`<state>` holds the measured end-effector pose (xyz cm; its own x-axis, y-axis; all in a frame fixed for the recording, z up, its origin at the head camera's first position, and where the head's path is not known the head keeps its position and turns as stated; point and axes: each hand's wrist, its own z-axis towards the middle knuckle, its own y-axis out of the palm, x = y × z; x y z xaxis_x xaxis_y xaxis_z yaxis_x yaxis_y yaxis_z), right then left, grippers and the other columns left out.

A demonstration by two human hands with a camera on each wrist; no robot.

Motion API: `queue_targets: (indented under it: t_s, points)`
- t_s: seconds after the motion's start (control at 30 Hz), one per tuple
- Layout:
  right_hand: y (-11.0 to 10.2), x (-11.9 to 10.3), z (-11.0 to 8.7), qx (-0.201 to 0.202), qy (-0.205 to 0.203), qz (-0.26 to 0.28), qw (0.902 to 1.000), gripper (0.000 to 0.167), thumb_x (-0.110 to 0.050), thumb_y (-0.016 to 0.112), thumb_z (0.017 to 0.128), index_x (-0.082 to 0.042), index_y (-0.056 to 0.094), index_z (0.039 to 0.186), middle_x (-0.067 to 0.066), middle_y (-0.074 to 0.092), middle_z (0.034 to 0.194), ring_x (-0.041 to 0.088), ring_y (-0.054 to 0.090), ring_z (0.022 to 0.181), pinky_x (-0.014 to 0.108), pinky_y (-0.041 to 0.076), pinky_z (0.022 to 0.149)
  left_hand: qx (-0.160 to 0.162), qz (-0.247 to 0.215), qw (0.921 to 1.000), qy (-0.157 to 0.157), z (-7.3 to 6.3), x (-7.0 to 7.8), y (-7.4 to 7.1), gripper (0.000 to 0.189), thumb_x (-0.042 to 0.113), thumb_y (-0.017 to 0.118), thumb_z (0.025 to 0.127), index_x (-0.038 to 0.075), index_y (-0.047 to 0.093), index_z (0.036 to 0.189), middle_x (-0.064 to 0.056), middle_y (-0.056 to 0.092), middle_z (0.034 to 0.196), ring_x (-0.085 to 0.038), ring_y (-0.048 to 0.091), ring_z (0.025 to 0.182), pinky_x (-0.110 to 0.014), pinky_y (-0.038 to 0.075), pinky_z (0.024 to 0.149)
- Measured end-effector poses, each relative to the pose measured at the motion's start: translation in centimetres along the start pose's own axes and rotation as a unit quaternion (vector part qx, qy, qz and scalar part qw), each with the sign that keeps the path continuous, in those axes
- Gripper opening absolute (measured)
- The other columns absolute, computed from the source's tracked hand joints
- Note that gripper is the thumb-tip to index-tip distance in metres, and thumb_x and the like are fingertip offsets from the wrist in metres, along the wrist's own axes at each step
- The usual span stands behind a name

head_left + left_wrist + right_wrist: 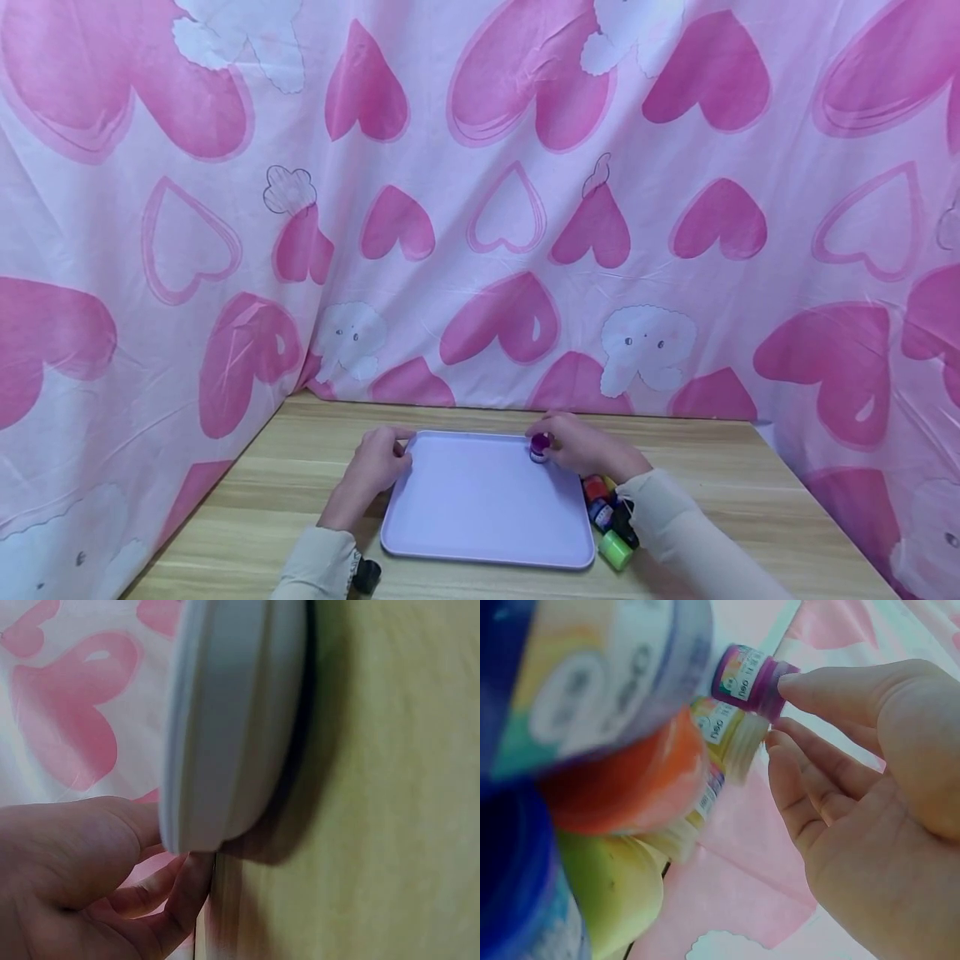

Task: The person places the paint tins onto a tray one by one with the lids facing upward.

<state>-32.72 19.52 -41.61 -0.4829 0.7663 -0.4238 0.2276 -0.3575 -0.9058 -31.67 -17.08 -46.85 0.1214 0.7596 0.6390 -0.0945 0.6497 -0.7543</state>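
A pale lilac tray (487,500) lies on the wooden table. At its far left corner my left hand (377,458) holds the rim; in the left wrist view, the left hand (90,877) has its thumb on one side of the rim and fingers curled at the underside. My right hand (585,446) pinches a small purple paint jar (538,448) at the tray's far right corner. From the right wrist, the purple jar (746,681) shows a printed label, with the thumb and fingertips of the right hand (877,757) at its lid end.
Several paint jars stand or lie along the tray's right side: a red one (596,487), a blue one (602,514) and a green one (615,550) among them. A yellow jar (724,731) shows in the right wrist view. A pink heart-patterned cloth (487,208) hangs behind the table.
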Motion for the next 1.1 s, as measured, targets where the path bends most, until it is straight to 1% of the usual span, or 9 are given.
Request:
queue_targets:
  t_s: [0.17,0.27,0.33,0.43,0.53,0.67,0.77,0.97,1.1]
  points:
    - [-0.8,0.5,-0.3,0.015,0.009,0.026,0.9995,0.044,0.0,0.072,0.1,-0.011,0.069,0.142,0.007,0.071,0.131,0.026,0.065,0.117,0.041,0.065,0.09,-0.002,-0.001,1.0,0.001,-0.1,0.2,-0.2,0.041,0.0,0.076,0.09,0.0,0.076,0.131,-0.011,0.077,0.09,-0.018,0.067,0.076,-0.033,0.061,0.065]
    - [-1.6,0.8,-0.8,0.027,0.017,0.024,0.9992,0.041,-0.006,0.073,0.101,-0.014,0.07,0.141,0.009,0.071,0.134,0.027,0.065,0.12,0.041,0.065,0.091,-0.004,-0.001,1.0,-0.005,-0.1,0.4,-0.3,0.041,0.0,0.076,0.091,0.0,0.075,0.132,-0.011,0.077,0.091,-0.018,0.067,0.077,-0.033,0.062,0.066]
    - [-2.1,1.2,-1.2,0.034,0.015,0.015,0.9992,0.039,-0.007,0.074,0.101,-0.015,0.07,0.14,0.01,0.071,0.136,0.027,0.065,0.121,0.043,0.064,0.095,-0.006,-0.002,0.9999,-0.01,-0.1,0.4,-0.3,0.041,0.0,0.076,0.091,0.001,0.075,0.132,-0.011,0.077,0.092,-0.018,0.067,0.077,-0.033,0.062,0.066]
    - [-2.7,1.9,-1.8,0.041,0.001,0.008,0.9991,0.037,-0.008,0.073,0.102,-0.014,0.071,0.139,0.011,0.072,0.139,0.029,0.066,0.12,0.046,0.063,0.098,-0.011,-0.004,0.9997,-0.019,-0.1,0.4,-0.2,0.042,0.001,0.077,0.091,0.001,0.075,0.133,-0.011,0.076,0.094,-0.018,0.067,0.078,-0.033,0.062,0.067]
    - [-3.2,2.7,-2.6,0.04,-0.019,0.006,0.999,0.035,-0.008,0.073,0.102,-0.011,0.071,0.137,0.012,0.073,0.136,0.029,0.068,0.116,0.049,0.062,0.098,-0.01,-0.004,0.9998,-0.018,-0.1,0.4,-0.2,0.042,0.0,0.077,0.091,0.002,0.076,0.132,-0.011,0.077,0.095,-0.018,0.068,0.079,-0.034,0.063,0.068]
    - [-3.7,3.7,-3.7,0.018,-0.022,0.015,0.9995,0.034,-0.011,0.075,0.101,-0.005,0.071,0.135,0.012,0.075,0.128,0.025,0.07,0.111,0.049,0.063,0.097,-0.004,0.001,1.0,-0.007,-0.1,0.3,-0.4,0.04,0.0,0.077,0.089,0.002,0.077,0.129,-0.012,0.078,0.093,-0.019,0.07,0.08,-0.035,0.063,0.068]
    - [-3.9,4.2,-4.5,-0.007,-0.003,0.026,0.9996,0.034,-0.012,0.076,0.1,-0.004,0.072,0.133,0.01,0.076,0.124,0.024,0.07,0.11,0.046,0.063,0.095,-0.005,0.001,1.0,-0.008,-0.2,0.3,-0.5,0.04,0.0,0.076,0.09,0.002,0.077,0.13,-0.011,0.078,0.093,-0.019,0.069,0.08,-0.035,0.062,0.069]
    - [-3.9,4.8,-5.7,-0.031,0.032,0.039,0.9982,0.031,-0.011,0.078,0.098,-0.01,0.074,0.128,0.006,0.076,0.122,0.025,0.07,0.113,0.051,0.061,0.1,-0.002,0.003,1.0,-0.007,-0.1,0.4,-0.4,0.04,0.001,0.076,0.09,0.003,0.078,0.129,-0.011,0.078,0.092,-0.018,0.069,0.08,-0.035,0.062,0.068]
    - [-3.5,5.2,-6.1,-0.041,0.038,0.045,0.9974,0.03,-0.013,0.08,0.097,-0.012,0.076,0.127,0.002,0.076,0.119,0.024,0.069,0.111,0.051,0.062,0.098,-0.001,0.003,0.9999,-0.01,-0.1,0.4,-0.3,0.039,0.002,0.076,0.091,0.003,0.077,0.13,-0.011,0.079,0.095,-0.018,0.07,0.08,-0.034,0.063,0.068]
